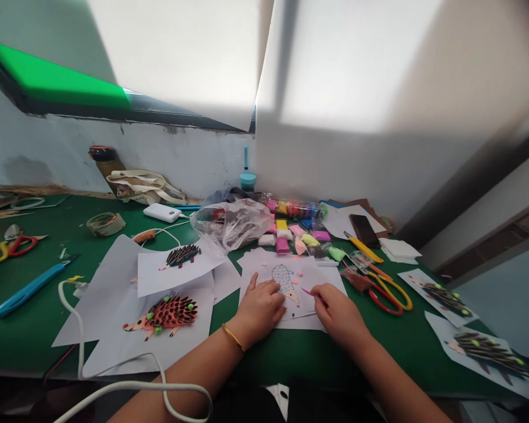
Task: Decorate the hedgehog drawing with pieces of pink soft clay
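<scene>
A white sheet (pixel 253 267) lies on the green table before me, bearing an outlined hedgehog drawing (pixel 283 277) with a scaly back. Its pointed face (pixel 293 297) is filled in pale peach. My left hand (pixel 261 308) rests on the sheet's left part, fingers laid out over the paper and touching the drawing's edge. At the right side of the sheet, my right hand (pixel 340 312) pinches a thin pink pointed tool (pixel 307 291), its tip beside the drawing. Small pink clay bits (pixel 300 274) sit near the hedgehog; my right fingers partly hide the tool.
Several coloured clay packets (pixel 284 244) and a plastic bag (pixel 233 223) lie behind the sheet. Scissors (pixel 392 294) and a phone (pixel 364 230) are to the right. Finished hedgehog pictures (pixel 171 311) lie left, near a blue cutter (pixel 30 288) and a white cable (pixel 81 335).
</scene>
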### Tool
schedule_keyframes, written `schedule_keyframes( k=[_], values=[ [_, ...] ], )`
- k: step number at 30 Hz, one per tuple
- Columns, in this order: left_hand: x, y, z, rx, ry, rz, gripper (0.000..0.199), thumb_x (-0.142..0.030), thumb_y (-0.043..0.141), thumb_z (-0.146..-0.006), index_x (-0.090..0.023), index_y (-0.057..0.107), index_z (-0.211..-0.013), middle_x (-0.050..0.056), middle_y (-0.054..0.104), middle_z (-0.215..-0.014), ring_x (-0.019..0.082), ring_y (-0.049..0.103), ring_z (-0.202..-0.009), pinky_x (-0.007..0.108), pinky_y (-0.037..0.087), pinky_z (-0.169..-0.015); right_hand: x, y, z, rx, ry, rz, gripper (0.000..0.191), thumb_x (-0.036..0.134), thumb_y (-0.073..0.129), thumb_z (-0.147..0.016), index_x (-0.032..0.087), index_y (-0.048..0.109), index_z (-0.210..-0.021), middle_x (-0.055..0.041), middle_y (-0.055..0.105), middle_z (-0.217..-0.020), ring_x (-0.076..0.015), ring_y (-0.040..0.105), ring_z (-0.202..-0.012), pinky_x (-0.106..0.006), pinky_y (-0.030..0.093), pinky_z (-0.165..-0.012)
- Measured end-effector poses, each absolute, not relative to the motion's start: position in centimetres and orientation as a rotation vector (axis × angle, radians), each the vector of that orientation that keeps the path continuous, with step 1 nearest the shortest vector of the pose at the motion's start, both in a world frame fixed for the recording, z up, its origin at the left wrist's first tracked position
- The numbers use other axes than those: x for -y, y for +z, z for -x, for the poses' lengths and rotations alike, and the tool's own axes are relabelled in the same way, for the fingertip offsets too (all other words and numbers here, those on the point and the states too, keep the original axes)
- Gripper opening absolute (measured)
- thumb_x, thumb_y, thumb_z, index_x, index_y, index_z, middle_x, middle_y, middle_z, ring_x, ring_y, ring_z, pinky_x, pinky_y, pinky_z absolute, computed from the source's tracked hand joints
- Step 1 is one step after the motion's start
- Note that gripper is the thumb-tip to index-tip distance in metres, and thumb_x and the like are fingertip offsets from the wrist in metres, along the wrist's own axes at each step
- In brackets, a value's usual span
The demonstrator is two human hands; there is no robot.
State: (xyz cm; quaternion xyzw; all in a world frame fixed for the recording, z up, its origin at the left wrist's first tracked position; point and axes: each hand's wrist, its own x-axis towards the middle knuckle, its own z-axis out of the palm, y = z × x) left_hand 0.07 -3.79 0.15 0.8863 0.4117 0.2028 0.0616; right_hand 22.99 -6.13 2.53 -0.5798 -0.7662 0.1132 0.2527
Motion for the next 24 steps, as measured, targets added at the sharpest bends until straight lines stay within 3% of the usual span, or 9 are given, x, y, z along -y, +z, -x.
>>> schedule_keyframes(
  k=[5,10,17,24],
  values=[
    [3.8,0.2,0.0,-1.235,0.618,-2.682,0.009,-0.029,0.061,-0.088,-0.024,0.064,-0.094,0.005,0.062,-0.119,0.025,0.054,-0.119,0.059,0.011,-0.118,5.4,3.9,-23.3,2.057,0.478,1.667,0.020,0.021,0.048,-0.081,0.023,0.067,-0.087,-0.0033,0.071,-0.088,-0.0201,0.064,-0.082,-0.030,0.047,-0.070],
    [3.7,0.0,0.0,-1.234,0.618,-2.672,0.010,-0.029,0.061,-0.088,-0.024,0.065,-0.096,0.005,0.062,-0.121,0.026,0.053,-0.122,0.060,0.010,-0.118,4.7,3.5,-23.7,1.996,0.759,1.593,0.023,0.037,0.057,-0.083,0.022,0.071,-0.093,-0.0026,0.070,-0.081,-0.0199,0.064,-0.074,-0.030,0.048,-0.068],
    [3.8,0.1,-0.1,-1.248,0.602,-2.673,0.011,-0.030,0.061,-0.088,-0.024,0.064,-0.096,0.004,0.062,-0.121,0.024,0.053,-0.121,0.058,0.010,-0.119,4.9,1.4,-23.3,1.963,0.554,1.586,0.024,0.037,0.045,-0.091,0.023,0.062,-0.083,-0.0016,0.067,-0.082,-0.0192,0.061,-0.077,-0.029,0.045,-0.068],
    [3.7,-0.1,0.0,-1.237,0.612,-2.659,0.013,-0.029,0.060,-0.089,-0.025,0.065,-0.099,0.005,0.061,-0.126,0.025,0.052,-0.124,0.059,0.010,-0.119,5.6,0.5,-22.2,1.932,0.532,1.466,0.023,0.033,0.045,-0.093,0.022,0.065,-0.093,-0.0044,0.069,-0.092,-0.0208,0.062,-0.087,-0.032,0.047,-0.079]
  ],
)
